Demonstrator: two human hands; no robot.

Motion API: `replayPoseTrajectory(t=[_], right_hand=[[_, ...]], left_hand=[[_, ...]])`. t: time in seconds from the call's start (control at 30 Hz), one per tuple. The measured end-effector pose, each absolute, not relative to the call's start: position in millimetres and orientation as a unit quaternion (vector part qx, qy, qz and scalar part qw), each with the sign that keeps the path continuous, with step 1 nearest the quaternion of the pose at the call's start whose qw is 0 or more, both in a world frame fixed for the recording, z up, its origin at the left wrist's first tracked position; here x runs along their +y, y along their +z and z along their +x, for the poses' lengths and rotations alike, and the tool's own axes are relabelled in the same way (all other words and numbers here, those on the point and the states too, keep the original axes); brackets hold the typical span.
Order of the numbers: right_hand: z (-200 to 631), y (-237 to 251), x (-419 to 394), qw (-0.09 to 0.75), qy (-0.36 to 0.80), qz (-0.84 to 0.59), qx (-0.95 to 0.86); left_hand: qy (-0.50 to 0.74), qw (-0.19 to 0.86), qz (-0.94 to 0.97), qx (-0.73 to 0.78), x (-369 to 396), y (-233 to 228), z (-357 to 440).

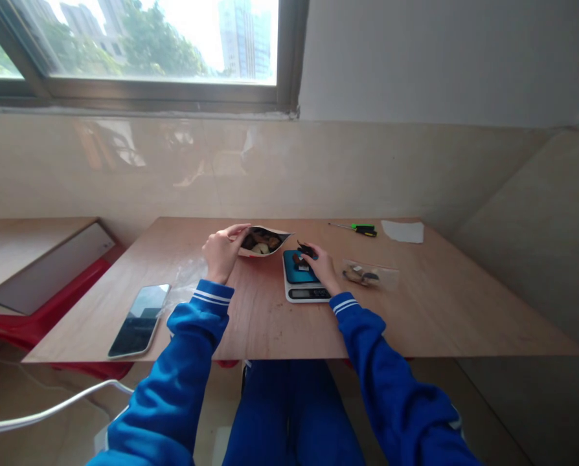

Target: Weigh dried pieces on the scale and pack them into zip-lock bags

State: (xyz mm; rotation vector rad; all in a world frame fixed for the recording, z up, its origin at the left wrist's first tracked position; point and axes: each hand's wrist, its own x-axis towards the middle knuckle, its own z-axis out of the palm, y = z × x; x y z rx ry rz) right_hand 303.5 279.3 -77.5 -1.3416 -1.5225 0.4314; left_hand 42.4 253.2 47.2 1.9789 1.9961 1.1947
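Observation:
My left hand is closed on the left edge of a paper-like pouch, its mouth gaping open. Inside the pouch lie pale and brown dried pieces. To the right stands a small white kitchen scale with a blue plate and a dark display along its front. My right hand reaches over the plate, fingers pinching a dark, dried-looking piece whose kind I cannot make out. Below the fingers a brown piece sits on the plate, partly hidden by them.
A clear zip bag with brownish pieces lies right of the scale. Behind are a green-and-black screwdriver and white paper. A phone and crumpled clear plastic lie left on the wooden table. A wall stands behind.

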Motion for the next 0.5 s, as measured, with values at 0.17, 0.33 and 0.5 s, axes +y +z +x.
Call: replayPoseTrajectory(t=[0.17, 0.33, 0.5], right_hand=[[309, -74, 280, 0.468, 0.164, -0.566, -0.659], [334, -72, 269, 0.445, 0.131, -0.594, -0.657], [336, -63, 254, 0.439, 0.105, -0.614, -0.647]], left_hand=[[0.397, 0.044, 0.647, 0.649, 253, 47, 40], [0.401, 0.046, 0.651, 0.643, 250, 43, 40], [0.403, 0.046, 0.656, 0.637, 246, 38, 40]])
